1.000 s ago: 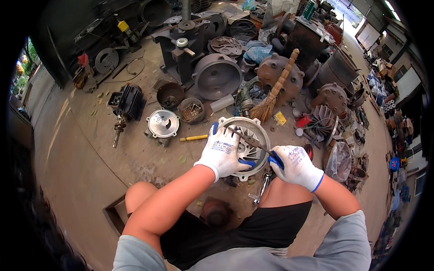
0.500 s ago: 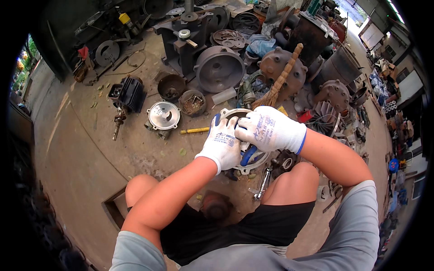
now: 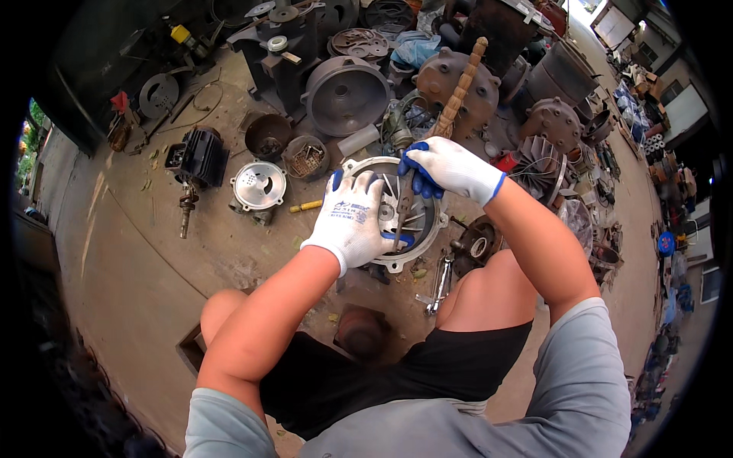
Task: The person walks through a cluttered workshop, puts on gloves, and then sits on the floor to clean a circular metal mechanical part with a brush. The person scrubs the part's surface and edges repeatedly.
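Cast drum: A bowl-shaped grey drum [image 3: 347,99] stood at the rear, mouth tilted toward the operator, lugs on its rim.
Housing: The lugged ring housing [image 3: 438,223] lay on the near side of the floor, before the knees; pale metal rim, darker bore.
Impeller: The silver bladed impeller [image 3: 387,210] sat within the housing, partly covered.
Pan: The round rusty pan [image 3: 269,155] held dark brown pieces, too blurred to identify.
Tub: The round tub [image 3: 309,175], just beside the pan, contained short, rust-toned, bolt-like pieces.
Left hand: The gloved left hand [image 3: 351,217] was spread over the housing's left rim, unclenched.
Right hand: The gloved right hand [image 3: 452,168] grasped a flat metal bar's upper end.
Bar: The flat metal bar [image 3: 405,206], dull brown-grey, stood across the impeller.
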{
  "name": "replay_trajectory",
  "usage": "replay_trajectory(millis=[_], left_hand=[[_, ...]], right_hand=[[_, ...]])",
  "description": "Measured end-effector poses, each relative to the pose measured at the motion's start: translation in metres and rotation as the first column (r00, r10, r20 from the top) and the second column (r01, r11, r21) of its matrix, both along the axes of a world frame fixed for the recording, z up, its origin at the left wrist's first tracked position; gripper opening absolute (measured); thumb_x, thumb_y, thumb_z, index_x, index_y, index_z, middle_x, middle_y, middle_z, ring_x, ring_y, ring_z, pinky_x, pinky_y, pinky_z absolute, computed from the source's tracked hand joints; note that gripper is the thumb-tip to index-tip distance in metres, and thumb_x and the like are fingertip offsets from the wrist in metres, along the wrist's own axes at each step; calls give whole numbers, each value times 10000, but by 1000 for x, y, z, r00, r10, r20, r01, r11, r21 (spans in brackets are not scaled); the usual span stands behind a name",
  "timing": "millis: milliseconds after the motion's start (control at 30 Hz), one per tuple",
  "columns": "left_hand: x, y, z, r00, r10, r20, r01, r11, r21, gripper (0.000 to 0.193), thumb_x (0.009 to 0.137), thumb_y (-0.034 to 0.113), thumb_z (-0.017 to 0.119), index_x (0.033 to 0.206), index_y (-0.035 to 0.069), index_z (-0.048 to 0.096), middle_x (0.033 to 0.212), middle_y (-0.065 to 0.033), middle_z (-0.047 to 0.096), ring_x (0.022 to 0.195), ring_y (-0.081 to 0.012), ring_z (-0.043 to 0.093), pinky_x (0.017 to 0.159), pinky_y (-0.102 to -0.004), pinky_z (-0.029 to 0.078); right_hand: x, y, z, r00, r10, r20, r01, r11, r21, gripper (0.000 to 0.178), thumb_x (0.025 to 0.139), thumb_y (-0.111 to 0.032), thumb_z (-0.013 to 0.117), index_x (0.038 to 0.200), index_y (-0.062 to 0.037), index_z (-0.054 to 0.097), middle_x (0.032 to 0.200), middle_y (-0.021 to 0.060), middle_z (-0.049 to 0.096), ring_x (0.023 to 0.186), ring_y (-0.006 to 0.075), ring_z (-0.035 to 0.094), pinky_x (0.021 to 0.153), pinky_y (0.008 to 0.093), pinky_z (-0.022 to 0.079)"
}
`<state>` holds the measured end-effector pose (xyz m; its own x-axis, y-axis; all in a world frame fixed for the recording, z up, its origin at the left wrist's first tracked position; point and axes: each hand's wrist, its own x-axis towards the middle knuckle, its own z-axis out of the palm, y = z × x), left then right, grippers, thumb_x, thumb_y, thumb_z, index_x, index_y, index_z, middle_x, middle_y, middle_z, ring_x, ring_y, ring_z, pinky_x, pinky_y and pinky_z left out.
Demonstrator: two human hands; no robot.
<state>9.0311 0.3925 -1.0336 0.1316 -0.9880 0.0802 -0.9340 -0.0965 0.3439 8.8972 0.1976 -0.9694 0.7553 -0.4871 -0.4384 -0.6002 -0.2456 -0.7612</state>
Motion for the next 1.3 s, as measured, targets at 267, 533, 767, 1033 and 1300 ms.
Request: replay_trajectory(millis=[267,533,767,1033,1300], left_hand=[[0,3,4,999,-1,-43,2,1000,27,1152,784,717,857,1577,-51,527,1596,-241,524,1566,-437,430,1368,-588,224],[0,1,0,1000,1,-20,0,1000,20,1160,794,736,844,1586,-52,531,1599,-246,506,1571,-456,420,1373,-602,207],[-2,4,-3,999,18,-30,-17,1000,25,1142,795,729,837,1573,-50,529,1575,-262,527,1557,-470,436,1366,-615,213],[-3,-2,-17,998,-16,55,15,1000,15,1014,865,651,798,1609,14,538,1611,-231,507,1583,-435,412,1366,-612,178],[2,1,8,997,-71,-2,71,997,16,1025,834,750,778,1636,149,566,1705,-183,463,1635,-413,329,1376,-602,158]], right_hand=[[-102,47,-29,957,221,188,24,583,-812,300,1106,-264,624,1198,7,716,935,239,762,881,477,734,796,565,574],[-94,107,1,904,407,-132,-381,626,-680,263,1031,-298,733,1081,-50,661,812,182,727,750,415,737,695,532,579],[-54,46,34,601,764,-235,-352,-11,-936,277,845,-336,829,1045,-173,729,1030,18,747,956,256,750,810,418,575],[7,43,32,509,758,-407,-569,-59,-820,311,855,-380,792,1053,-143,747,991,68,753,906,291,764,786,432,593],[49,65,50,594,566,-572,-763,172,-622,621,1029,-660,655,984,-66,832,884,200,802,884,385,810,817,479,636]])
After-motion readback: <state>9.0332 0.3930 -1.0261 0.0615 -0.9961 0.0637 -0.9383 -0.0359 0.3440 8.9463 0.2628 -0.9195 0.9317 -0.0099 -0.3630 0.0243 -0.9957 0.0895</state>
